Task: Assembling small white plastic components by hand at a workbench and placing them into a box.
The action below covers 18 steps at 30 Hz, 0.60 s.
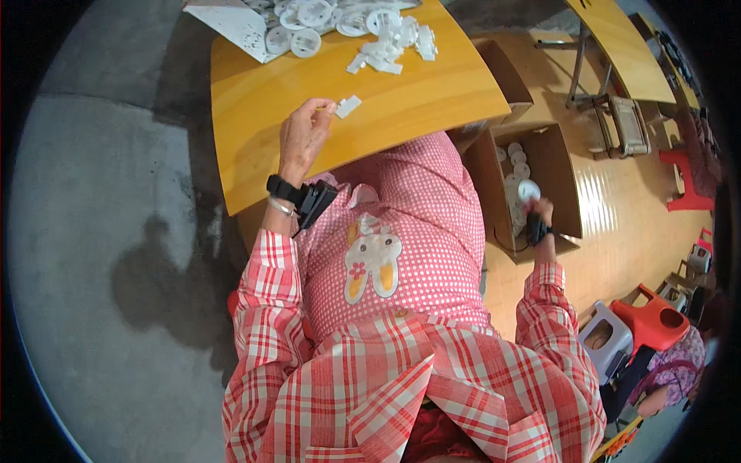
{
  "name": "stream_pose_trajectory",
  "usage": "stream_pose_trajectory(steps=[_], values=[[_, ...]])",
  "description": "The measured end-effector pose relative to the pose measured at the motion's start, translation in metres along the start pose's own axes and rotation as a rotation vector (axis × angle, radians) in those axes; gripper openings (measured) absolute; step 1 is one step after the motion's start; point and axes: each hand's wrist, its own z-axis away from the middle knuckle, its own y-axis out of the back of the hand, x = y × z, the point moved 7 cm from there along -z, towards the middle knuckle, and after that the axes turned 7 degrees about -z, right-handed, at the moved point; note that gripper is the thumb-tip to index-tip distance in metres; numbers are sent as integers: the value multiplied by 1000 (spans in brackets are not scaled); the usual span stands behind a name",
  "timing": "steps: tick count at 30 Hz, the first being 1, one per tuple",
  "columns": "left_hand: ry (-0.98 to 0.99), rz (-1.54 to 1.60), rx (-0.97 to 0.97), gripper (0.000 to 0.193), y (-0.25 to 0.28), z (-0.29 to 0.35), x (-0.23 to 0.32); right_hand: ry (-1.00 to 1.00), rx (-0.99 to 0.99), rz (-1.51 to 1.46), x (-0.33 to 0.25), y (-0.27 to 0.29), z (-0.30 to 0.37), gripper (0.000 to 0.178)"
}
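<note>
My left hand (303, 139) is over the near edge of the yellow table (278, 96). Its thumb and fingertips are closed on the end of a small flat white plastic piece (348, 106). Off to the right, my right hand (543, 210) is above an open cardboard box (559, 166) and has a round white plastic disc (529, 190) in its fingers. Several similar white discs (519, 158) lie inside the box. Farther back on the table, loose white plastic pieces (382, 58) lie heaped beside a pile of round white parts (306, 42).
A white tray-like container (228, 27) stands at the table's far left. Another cardboard box (505, 85) is under the table's right side. To the right are a folding chair (621, 127), red stool (652, 316), grey stool (606, 339) and a seated person (679, 366).
</note>
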Motion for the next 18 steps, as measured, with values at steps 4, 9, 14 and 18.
stream_pose_trajectory(steps=[4, 9, 14, 18], values=[[-123, -301, 122, 31, 9, -53, -25, 492, -152, 385, 44, -90, 25, 27], [-359, -530, 262, 49, 30, -122, -28, 246, -177, -405, 18, -102, 35, 17], [-337, -756, 162, 70, 43, -153, -49, -151, 7, -1007, -118, 2, 51, 23], [-336, -854, 68, 62, 40, -182, -76, 134, 541, -1022, -237, 148, 52, 23]])
